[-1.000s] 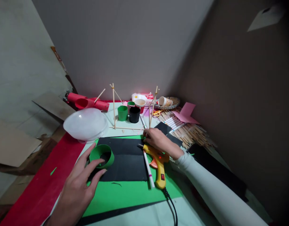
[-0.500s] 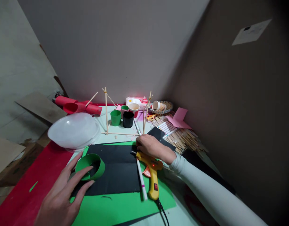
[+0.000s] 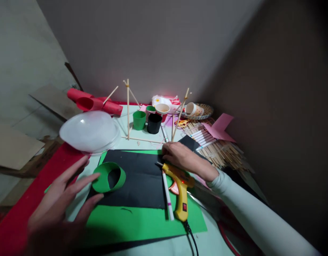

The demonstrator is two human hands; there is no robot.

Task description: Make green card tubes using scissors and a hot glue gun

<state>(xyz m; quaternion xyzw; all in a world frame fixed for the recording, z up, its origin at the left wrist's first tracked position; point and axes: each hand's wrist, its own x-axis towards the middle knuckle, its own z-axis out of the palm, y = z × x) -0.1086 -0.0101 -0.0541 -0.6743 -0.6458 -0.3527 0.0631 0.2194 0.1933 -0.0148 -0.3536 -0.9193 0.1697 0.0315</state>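
Observation:
A green ring (image 3: 118, 183) lies on the black sheet (image 3: 142, 185), over a green sheet (image 3: 142, 225). My left hand (image 3: 65, 199) is beside the ring's left edge, fingers spread, holding nothing. My right hand (image 3: 186, 158) reaches past the yellow glue gun (image 3: 183, 192), near the base of the right stick frame (image 3: 181, 115); its fingers are curled down and what they hold, if anything, is hidden. The glue gun lies with its nozzle to the left and a red light on. A white marker (image 3: 168, 195) with a purple band lies beside it.
Behind stand a green cup (image 3: 139, 121), a black cup (image 3: 154, 123) and a red-and-white cup (image 3: 163, 111). Clear plastic lids (image 3: 89, 131) and red paper rolls (image 3: 89, 103) are at left. Right are wooden sticks (image 3: 228, 154), orange scissors (image 3: 181, 123) and a basket (image 3: 208, 111).
My left hand has drawn back from the green ring, its fingers now outside it. The view has shifted, so the table things appear higher and further right. My right hand stays near the glue gun.

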